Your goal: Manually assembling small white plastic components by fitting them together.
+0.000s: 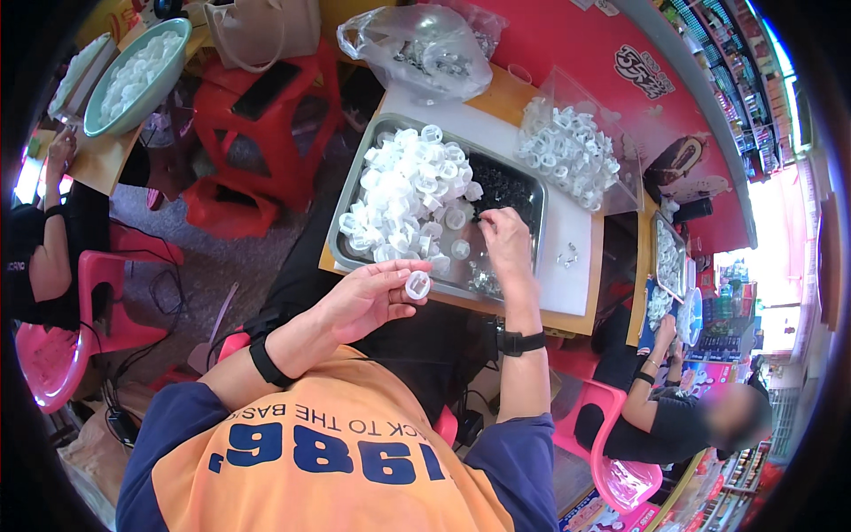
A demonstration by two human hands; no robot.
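The metal tray [341, 232] holds many white plastic caps [403, 191] and small black parts [499, 188]. Near it, the left hand [368, 297] pinches one round white cap [417, 284]. The right hand [505, 241] picks inside the tray, fingers bent.

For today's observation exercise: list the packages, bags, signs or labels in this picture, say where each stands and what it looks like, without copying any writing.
Clear plastic bag: top centre, puffed, holding small dark and pale parts.
Clear plastic bag: right of the metal tray, filled with white rings.
Red banner: upper right, red with a white logo patch and an ice-cream picture.
Colourful packets: far right on shelves, too small to describe.
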